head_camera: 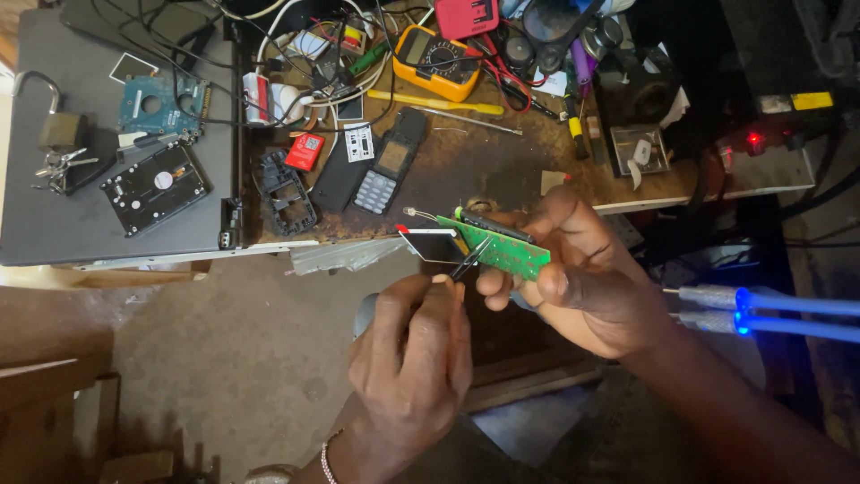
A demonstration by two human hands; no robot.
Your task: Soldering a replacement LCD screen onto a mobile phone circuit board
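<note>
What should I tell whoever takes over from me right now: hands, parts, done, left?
Left hand: grips tweezers, tips on the green circuit board.
Right hand: holds that board in the air, in front of the workbench; small screen hangs at its left end.
Done: phone frame and keypad phone lie stripped on the bench.
Left: the tweezer work on the board, cannot tell how far along.

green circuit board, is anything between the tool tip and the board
Nothing visible. The right hand holds the green circuit board in open air below the bench edge, and the left hand brings a thin dark tool straight onto its lower edge, beside the small dark screen.
</note>
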